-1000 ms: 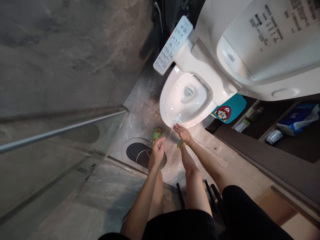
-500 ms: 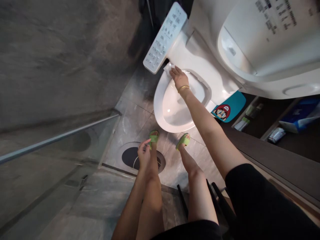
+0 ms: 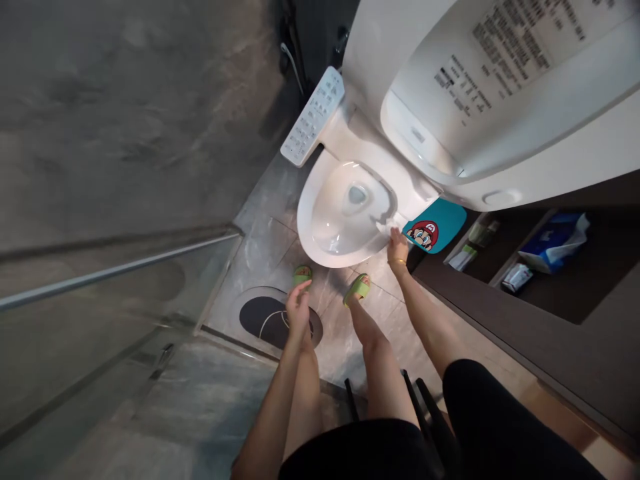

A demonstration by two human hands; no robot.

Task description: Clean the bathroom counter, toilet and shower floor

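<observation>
White tissue (image 3: 386,226) was held against the toilet rim (image 3: 306,223) by the right hand (image 3: 398,249); wiping seemed unfinished, the left hand (image 3: 298,305) empty.

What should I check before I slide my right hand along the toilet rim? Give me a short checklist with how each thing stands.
1. Lid raised: ok, it stands open behind the bowl.
2. White wipe at the right hand's fingertips: ok, it lies at the edge of the toilet rim.
3. Left hand out of the way: ok, it is off the toilet, with nothing seen in it.
4. Control panel clear of the right hand: ok, it is across the bowl.
5. Right hand clear of the teal panel: cannot tell, they look very close.
6. Toilet rim dry: cannot tell.
</observation>
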